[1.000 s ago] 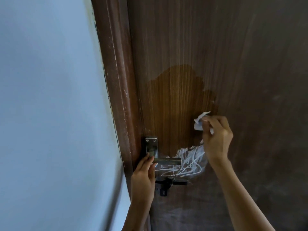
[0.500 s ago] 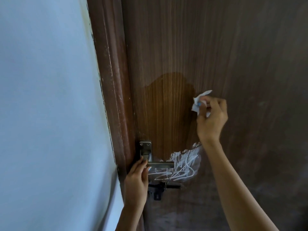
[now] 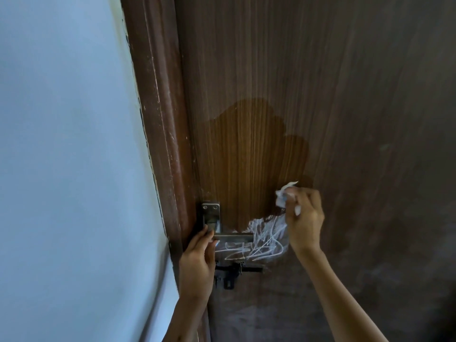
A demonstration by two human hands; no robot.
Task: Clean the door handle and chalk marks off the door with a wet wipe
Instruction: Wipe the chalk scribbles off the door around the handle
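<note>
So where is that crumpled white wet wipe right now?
The crumpled white wet wipe is pinched in the right hand, against the brown wooden door, just above the white chalk scribbles and right of the metal lever handle.

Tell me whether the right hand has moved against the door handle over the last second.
Yes. The right hand with the wipe rose up the door, then dropped back toward the chalk marks beside the handle.

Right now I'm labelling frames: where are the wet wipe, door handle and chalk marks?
wet wipe [image 3: 283, 197], head view, crumpled middle.
door handle [image 3: 234, 237], head view, lever bar.
chalk marks [image 3: 265, 239], head view, scribble centre.
</note>
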